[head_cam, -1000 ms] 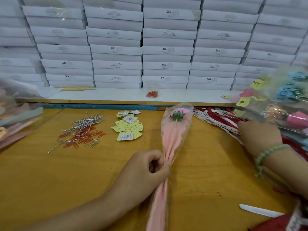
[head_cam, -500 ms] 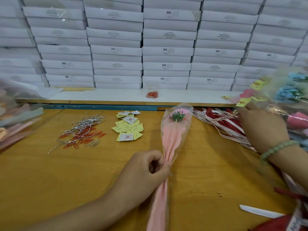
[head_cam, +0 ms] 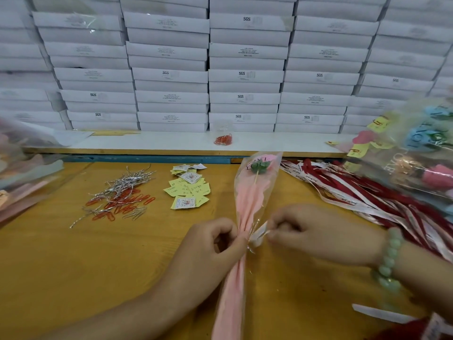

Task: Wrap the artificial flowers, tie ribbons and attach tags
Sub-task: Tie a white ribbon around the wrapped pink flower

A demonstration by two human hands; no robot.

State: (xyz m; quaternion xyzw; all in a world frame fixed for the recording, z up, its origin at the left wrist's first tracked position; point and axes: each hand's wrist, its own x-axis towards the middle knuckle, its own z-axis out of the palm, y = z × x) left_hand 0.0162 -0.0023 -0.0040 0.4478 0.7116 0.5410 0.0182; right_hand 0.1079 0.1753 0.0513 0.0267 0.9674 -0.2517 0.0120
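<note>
While left hand (head_cam: 215, 244) pinches wrapped flower (head_cam: 252, 200) | right hand (head_cam: 316, 236) pinches white ribbon (head_cam: 258, 233) against it

wooden table (head_cam: 61, 266): tags (head_cam: 188, 190), clips (head_cam: 122, 204), ribbons (head_cam: 355, 190)

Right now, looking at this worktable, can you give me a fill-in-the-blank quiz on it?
The left hand pinches the wrapped flower, whose inner paper is ____.
The right hand pinches a ribbon end coloured ____.
The bead bracelet sits on the ____ wrist.
The tags on the table are mostly ____.
Missing words: pink, white, right, yellow.
</note>
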